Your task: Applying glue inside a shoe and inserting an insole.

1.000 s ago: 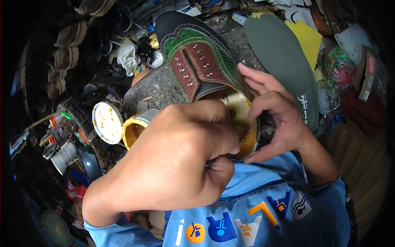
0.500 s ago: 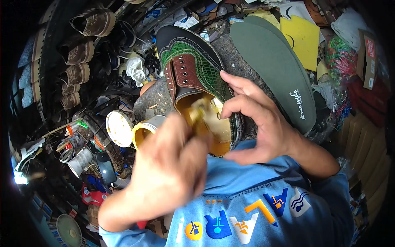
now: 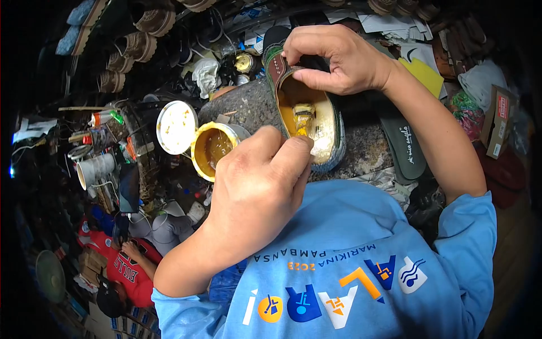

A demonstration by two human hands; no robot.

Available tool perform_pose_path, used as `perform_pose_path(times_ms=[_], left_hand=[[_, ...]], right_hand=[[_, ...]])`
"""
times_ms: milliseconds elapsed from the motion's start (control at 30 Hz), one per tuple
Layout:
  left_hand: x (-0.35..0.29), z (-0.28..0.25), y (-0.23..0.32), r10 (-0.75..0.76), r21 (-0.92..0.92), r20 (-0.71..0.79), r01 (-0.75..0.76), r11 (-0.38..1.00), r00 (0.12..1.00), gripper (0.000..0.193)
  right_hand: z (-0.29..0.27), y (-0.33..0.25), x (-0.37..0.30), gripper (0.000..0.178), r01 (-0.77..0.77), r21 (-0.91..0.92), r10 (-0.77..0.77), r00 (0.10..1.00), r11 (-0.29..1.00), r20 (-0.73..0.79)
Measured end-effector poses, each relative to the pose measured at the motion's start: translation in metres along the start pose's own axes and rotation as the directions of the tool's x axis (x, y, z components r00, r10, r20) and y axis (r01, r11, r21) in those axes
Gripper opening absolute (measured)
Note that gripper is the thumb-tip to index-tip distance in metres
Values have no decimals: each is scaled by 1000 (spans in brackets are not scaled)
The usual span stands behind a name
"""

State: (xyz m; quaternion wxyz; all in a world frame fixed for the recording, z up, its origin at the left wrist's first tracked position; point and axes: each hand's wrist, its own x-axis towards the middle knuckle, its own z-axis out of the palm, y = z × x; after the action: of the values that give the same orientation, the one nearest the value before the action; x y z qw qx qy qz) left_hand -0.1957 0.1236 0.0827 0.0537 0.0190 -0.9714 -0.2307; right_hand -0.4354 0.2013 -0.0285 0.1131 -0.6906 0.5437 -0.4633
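A shoe point(image 3: 332, 130) with a black toe and green and brown upper lies toe away from me; its inside is coated yellowish and shiny. My left hand point(image 3: 257, 183) is closed on a glue brush point(image 3: 304, 116), whose head, caked in yellow, touches the inside of the shoe. My right hand point(image 3: 341, 59) reaches over the front of the opening, thumb and fingers gripping the upper by the lacing holes and hiding part of the toe. Beside my left hand stands an open can point(image 3: 197, 155) of amber glue, with its smeared white lid point(image 3: 176, 127) leaning next to it.
Shoe and can rest on a dark, rough work surface point(image 3: 237, 107). Grey-green insoles point(image 3: 398, 147) lie on the right, near crumpled paper and a cardboard box point(image 3: 499, 121). Shoes hang at the upper left. A person in a red shirt point(image 3: 130, 271) is at the lower left.
My right hand has moved from the side of the opening up to the lacing area. The shoe now lies farther from me. The brush, blurred before, now shows inside the shoe.
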Motion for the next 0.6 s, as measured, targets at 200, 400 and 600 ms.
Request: perform_pose_path(times_ms=[200, 400, 600], left_hand=[[-8, -4, 17, -1, -153, 46, 8, 988, 999, 23], [31, 44, -12, -18, 191, 25, 13, 982, 1000, 17], [11, -1, 23, -77, 54, 184, 68, 996, 980, 9]], right_hand=[[-2, -5, 0, 19, -47, -13, 48, 999, 999, 25], [9, -2, 6, 20, -51, 5, 51, 999, 999, 0], [13, -4, 6, 13, -118, 183, 129, 990, 976, -54]])
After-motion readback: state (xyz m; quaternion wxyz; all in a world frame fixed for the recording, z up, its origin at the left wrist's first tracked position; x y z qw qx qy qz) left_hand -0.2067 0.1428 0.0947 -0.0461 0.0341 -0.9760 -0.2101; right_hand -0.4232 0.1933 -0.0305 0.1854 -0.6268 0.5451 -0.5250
